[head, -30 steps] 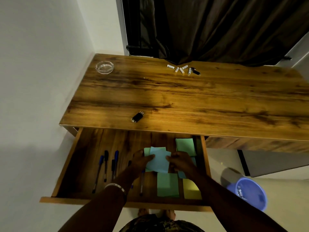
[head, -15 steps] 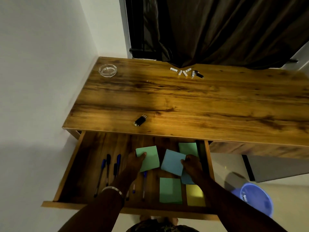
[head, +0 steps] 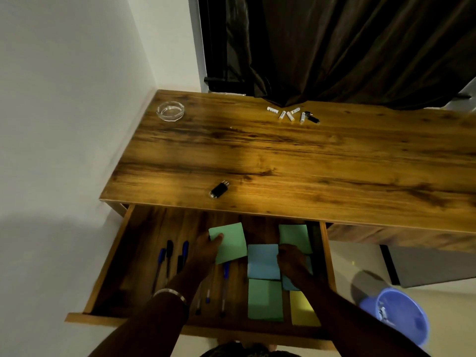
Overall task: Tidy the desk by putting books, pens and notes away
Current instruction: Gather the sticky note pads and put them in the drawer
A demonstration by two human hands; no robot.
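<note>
While both hands work inside the open drawer (head: 121, 256), the left hand (head: 206, 249) pinches a green note (head: 230, 242) by its near-left corner, thumb on top, held over the drawer's middle. Right hand (head: 289, 257) rests on the blue note (head: 262, 261), which now lies flat just left of it; can't tell if the fingers are curled on it. A sec ago both hands were together on one stack; they've since split it, green going left, blue dropped approx. into the grid w/ other notes: green (head: 265, 300), yellow (head: 302, 309), another green (head: 293, 237) at far right. Pens (head: 168, 256) lie in the drawer's left part. So notes are nearly sorted; desk top (head: 283, 155) holds just batteries (head: 286, 114), a glass ashtray (head: 170, 111), a small black item (head: 219, 189).
</note>
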